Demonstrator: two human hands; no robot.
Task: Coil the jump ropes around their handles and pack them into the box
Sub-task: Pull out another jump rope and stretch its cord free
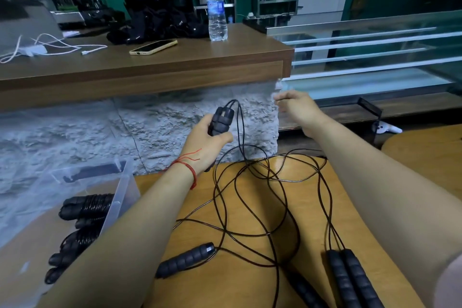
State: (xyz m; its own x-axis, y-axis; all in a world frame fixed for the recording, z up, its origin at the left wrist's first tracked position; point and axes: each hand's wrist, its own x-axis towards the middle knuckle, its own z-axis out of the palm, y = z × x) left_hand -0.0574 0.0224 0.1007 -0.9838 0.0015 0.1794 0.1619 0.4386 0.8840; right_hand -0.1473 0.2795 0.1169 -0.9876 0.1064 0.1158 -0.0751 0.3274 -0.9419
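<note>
Up past the grip there's a brown counter [150, 65] with a water bottle [216, 7], a phone [153, 47], a white charging cable [52, 47] and some black gloves [155, 20]. Right under the grip a mess of loose black rope [250, 197] sprawls over the yellow table [307, 182]. Nearer me than that lie a single handle [186, 260] and a pair of handles side by side [350, 277].

My left forearm hides part of the clear box [122, 190] down-left of the grip, and the coiled jump ropes [87, 205] in it look murky through the plastic. The right hand [297, 107] is blurred, so I can't tell if it's pinching anything.

The left hand [207, 137] is wrapped tight around two rope handles [221, 120] with a few turns of rope on them. The rest of the rope drops from their top end down to the tangle.
</note>
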